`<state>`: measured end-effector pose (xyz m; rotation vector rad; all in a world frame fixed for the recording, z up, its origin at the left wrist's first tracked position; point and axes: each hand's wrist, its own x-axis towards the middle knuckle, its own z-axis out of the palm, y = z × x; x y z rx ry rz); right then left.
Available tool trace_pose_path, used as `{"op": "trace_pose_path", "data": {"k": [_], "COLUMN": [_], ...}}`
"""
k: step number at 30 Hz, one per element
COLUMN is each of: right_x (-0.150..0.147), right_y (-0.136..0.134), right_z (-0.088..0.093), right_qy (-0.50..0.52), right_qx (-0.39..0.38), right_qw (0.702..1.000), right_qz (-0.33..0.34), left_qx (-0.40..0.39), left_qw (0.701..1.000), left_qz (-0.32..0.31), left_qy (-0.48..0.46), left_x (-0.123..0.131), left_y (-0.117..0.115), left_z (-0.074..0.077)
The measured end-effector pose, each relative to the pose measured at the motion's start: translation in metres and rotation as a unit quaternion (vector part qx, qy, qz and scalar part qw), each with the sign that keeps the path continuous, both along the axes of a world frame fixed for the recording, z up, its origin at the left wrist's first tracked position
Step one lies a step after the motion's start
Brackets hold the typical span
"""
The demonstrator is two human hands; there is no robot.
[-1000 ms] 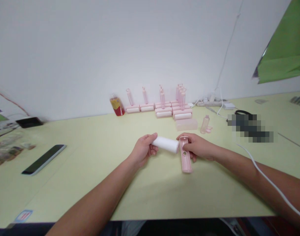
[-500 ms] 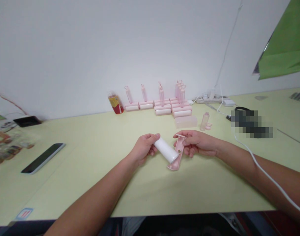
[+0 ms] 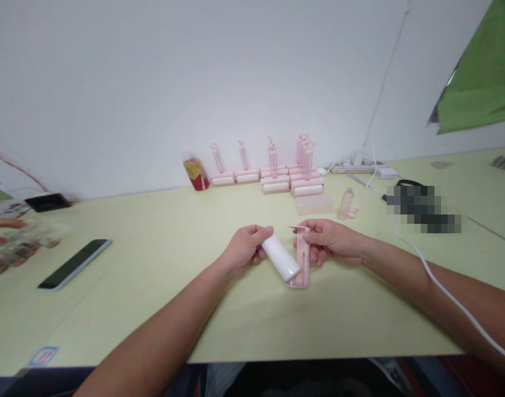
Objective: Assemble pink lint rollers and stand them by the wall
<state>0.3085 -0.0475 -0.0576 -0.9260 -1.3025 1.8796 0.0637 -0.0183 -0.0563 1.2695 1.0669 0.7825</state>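
My left hand [image 3: 247, 248] is closed around the upper end of a white lint roller refill [image 3: 280, 257], which slants down to the right. In my right hand [image 3: 329, 240] is a pink lint roller frame [image 3: 303, 256], pinched near its top with the hollow side towards the refill. The refill's lower end overlaps the bottom end of the frame; whether it is seated there I cannot tell. Beyond my right hand lie a translucent pink cover [image 3: 314, 205] and an upright translucent pink handle [image 3: 345, 204] with a small pink cap [image 3: 352, 212] beside it.
Several assembled pink lint rollers [image 3: 275, 184] stand along the wall beside a red and yellow packet [image 3: 195, 174]. A phone [image 3: 75, 264] lies at left, near another person's blurred hand [image 3: 6, 225]. A power strip [image 3: 358, 167] sits at the back; a white cable [image 3: 438, 281] crosses my right forearm.
The pink frame has turned more upright in my right hand. The refill's lower end has shifted slightly down and now overlaps the frame's bottom end. At left, the other person's hand has come into view.
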Motion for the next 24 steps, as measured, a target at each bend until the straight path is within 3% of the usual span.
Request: {"op": "trace_pose_path", "data": {"k": [8,24], "right_x": [-0.005,-0.017], "right_y": [-0.005,-0.014], "right_z": [0.000,-0.001], "right_qy": [0.002,-0.023], "right_qx": [0.018,0.026], "right_qw": [1.000,0.999], "right_qz": [0.007,-0.003], "left_qx": [-0.006,-0.014], "left_qw": [1.000,0.995], "left_qz": [-0.022,-0.079], "left_qy": [0.011,-0.064], "left_x": [0.000,0.009], "left_y": [-0.001,-0.012], "left_z": [-0.001,0.004]}}
